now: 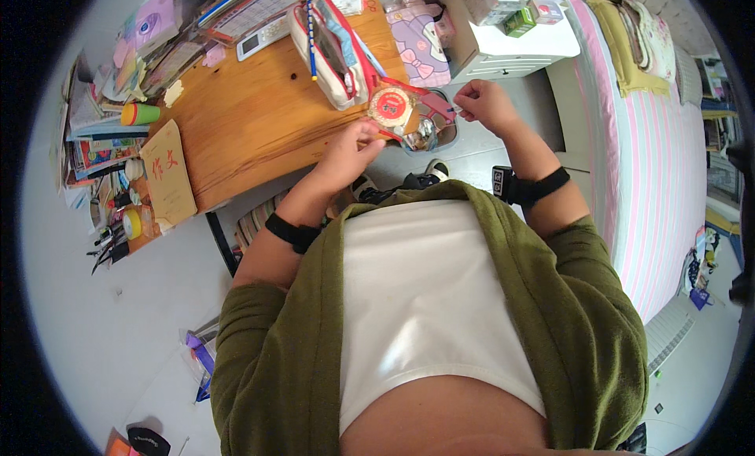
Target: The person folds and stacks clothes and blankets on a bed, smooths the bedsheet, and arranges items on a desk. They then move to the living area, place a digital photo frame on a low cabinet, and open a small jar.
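My left hand (353, 154) is at the desk's front right corner, with thumb and forefinger beside a round ornament (390, 107). The ornament has a red centre with writing and a cream patterned rim, and red strips (401, 83) show around it. I cannot tell whether the left fingers grip a strip. Right of the corner, over the floor, my right hand (488, 107) has thumb and fingertips pinched together at a small pale piece (458, 108), too small to name. Between the hands, a grey bin (453, 139) stands below, partly hidden by a dark pink piece (436, 105) and clear plastic (423, 134).
On the wooden desk (253, 120) lie an open pencil case (336, 90), a striped pencil (311, 40), a calculator (263, 38) and a brown booklet (169, 173). Books and stationery crowd its left side. A white cabinet (501, 43) and a striped bed (655, 179) stand right.
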`<move>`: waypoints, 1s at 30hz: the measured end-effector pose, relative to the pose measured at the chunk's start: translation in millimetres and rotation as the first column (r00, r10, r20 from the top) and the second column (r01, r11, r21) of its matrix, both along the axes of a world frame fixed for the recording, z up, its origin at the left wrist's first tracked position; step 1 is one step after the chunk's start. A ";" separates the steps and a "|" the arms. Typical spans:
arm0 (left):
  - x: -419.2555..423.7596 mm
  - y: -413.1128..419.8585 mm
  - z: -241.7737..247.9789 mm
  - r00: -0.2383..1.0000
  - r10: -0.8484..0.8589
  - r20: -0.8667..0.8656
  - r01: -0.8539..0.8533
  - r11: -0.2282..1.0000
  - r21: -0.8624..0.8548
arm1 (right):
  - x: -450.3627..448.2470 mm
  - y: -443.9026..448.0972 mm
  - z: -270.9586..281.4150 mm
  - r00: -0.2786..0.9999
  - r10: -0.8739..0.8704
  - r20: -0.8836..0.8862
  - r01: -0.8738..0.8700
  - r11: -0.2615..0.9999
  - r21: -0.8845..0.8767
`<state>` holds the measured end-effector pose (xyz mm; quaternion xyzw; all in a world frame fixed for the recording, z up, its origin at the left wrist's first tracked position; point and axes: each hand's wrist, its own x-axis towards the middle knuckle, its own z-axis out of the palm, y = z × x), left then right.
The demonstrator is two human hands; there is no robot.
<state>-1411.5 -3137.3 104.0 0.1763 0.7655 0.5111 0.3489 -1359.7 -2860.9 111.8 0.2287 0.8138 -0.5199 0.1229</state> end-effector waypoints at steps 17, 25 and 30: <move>-7.2 -26.2 -3.3 0.958 0.275 -0.086 -0.281 0.958 -0.060 | -16.5 18.2 -52.8 0.996 -0.064 0.055 0.059 0.995 0.076; -31.3 -18.8 -0.9 0.825 0.330 -0.459 -0.387 0.922 -0.034 | -64.8 -90.9 32.5 0.921 0.243 -0.303 -0.207 0.967 0.147; -42.6 -28.6 -3.0 0.789 0.275 -0.549 -0.336 0.942 -0.011 | -94.8 -145.3 40.0 0.888 0.300 -0.349 -0.274 0.954 0.122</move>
